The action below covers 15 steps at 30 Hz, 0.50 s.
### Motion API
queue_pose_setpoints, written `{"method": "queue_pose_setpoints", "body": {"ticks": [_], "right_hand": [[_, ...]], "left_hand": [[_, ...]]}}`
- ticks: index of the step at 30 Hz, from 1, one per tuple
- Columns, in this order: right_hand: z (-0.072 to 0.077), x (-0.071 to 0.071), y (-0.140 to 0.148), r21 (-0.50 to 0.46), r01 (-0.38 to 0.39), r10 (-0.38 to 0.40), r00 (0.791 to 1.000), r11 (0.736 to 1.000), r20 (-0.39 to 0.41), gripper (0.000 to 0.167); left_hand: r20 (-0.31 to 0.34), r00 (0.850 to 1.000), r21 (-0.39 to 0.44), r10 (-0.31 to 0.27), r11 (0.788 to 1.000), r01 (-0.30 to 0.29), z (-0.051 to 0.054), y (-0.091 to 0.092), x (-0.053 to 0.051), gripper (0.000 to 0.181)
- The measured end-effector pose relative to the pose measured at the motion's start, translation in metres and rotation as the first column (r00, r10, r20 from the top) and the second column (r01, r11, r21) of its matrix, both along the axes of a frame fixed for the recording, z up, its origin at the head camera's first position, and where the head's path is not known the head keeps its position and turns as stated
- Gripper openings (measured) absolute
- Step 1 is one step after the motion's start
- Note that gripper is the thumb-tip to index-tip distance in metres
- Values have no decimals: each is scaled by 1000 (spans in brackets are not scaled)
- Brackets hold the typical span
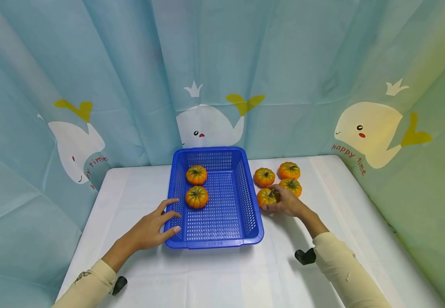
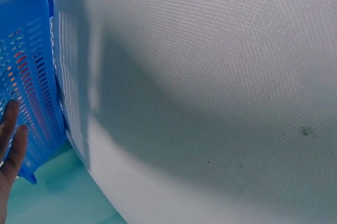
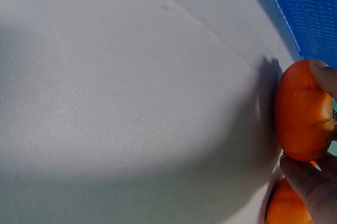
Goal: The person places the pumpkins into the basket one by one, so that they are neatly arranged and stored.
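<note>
Two small orange-green pumpkins (image 1: 197,196) lie along the left side inside the blue basket (image 1: 213,244). My left hand (image 1: 148,228) is at the basket's left rim, fingers spread and slightly bent; in the left wrist view its fingertips (image 2: 11,113) show against the perforated wall. Right of the basket, my right hand (image 1: 288,202) grips the nearest pumpkin (image 1: 266,198) with thumb and fingers. The right wrist view shows that pumpkin (image 3: 301,110) between the thumb and fingers, beside the basket wall (image 3: 308,18), with another pumpkin (image 3: 287,206) below it.
Three other pumpkins (image 1: 264,176) stand close together behind and beside my right hand, on the white-covered table (image 1: 214,278). A light blue curtain (image 1: 299,51) with printed whales hangs behind the table and along both sides. Dark objects (image 1: 305,256) show beside both sleeves.
</note>
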State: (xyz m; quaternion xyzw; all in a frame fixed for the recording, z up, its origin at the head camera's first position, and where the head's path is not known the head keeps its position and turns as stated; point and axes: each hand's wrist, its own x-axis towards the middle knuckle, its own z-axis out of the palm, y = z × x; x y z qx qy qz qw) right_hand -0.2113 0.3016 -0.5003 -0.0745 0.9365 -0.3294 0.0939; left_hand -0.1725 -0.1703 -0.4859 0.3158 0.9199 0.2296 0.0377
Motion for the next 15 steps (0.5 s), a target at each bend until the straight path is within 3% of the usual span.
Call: {"method": "queue_pose_setpoints", "body": {"ticks": [15], "right_hand": [[10,2,1,32,5,-5,1000,999,-7,78]], "left_hand": [[2,1000,-9,4,1000,-4,-2,0,0,43]]}}
